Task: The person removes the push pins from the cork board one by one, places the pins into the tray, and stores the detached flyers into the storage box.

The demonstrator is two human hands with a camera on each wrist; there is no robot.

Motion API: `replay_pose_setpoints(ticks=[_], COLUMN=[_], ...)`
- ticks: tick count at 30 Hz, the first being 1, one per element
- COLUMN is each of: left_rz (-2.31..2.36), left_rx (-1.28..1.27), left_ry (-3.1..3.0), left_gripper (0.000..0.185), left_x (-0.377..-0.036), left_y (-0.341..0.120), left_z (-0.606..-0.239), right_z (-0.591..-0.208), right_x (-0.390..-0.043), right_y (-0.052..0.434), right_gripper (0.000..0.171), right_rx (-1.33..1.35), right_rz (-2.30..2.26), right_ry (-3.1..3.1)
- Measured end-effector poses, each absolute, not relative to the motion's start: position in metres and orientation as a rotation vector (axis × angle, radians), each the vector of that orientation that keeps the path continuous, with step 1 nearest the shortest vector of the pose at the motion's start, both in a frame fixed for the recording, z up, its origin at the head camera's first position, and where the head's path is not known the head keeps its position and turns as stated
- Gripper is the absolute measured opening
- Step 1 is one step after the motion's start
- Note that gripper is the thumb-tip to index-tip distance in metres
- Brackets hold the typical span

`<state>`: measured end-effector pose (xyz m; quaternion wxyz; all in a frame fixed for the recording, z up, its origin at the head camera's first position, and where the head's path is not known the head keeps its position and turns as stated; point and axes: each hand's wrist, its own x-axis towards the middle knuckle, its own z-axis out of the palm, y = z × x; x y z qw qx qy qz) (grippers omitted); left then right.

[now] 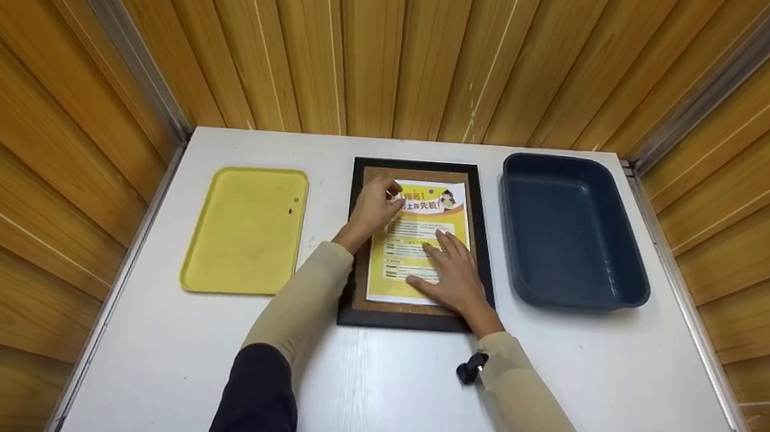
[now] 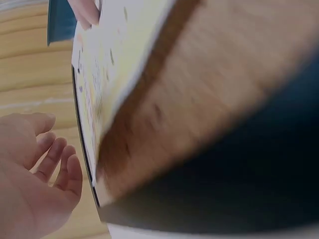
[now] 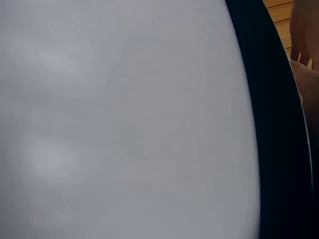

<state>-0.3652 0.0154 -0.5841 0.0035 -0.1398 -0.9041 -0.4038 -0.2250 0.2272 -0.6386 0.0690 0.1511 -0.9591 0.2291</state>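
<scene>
A yellow printed sheet of paper (image 1: 402,289) lies on the brown board (image 1: 360,296) of a black-framed cork board (image 1: 404,321). My right hand (image 1: 452,275) rests on the sheet's lower right with its fingers spread. Over the sheet's upper left edge is my left hand (image 1: 375,207); the left wrist view shows its fingers (image 2: 74,172) loosely bent with nothing between them. That view also has the brown board (image 2: 209,94) blurred and close. In the right wrist view the black frame (image 3: 271,124) hides much of my right hand.
To the left lies a yellow tray (image 1: 243,232), and to the right stands a deep dark blue bin (image 1: 519,254). All rest on a white table (image 1: 357,392) with wood-patterned walls (image 1: 398,52) behind and at both sides. A small black device (image 1: 471,368) sits at my right wrist.
</scene>
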Motion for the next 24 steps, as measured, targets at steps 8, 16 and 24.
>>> replay_pose_setpoints(ticks=[8, 16, 24], left_rz=[-1.302, -1.287, -1.075], left_rx=[-0.492, -0.549, -0.523], left_ry=[-2.968, -2.961, -2.96], left_gripper=[0.044, 0.04, 0.024], left_x=[-0.383, -0.401, -0.408], left_y=[0.055, 0.075, 0.084], left_z=[-0.583, -0.597, -0.603], right_z=[-0.638, -0.638, -0.638], right_x=[-0.225, -0.225, -0.224], right_y=[0.226, 0.225, 0.225], right_gripper=[0.091, 0.09, 0.09], right_rx=[0.455, 0.454, 0.449], right_rz=[0.669, 0.669, 0.684], right_ry=[-2.92, -2.902, -2.897])
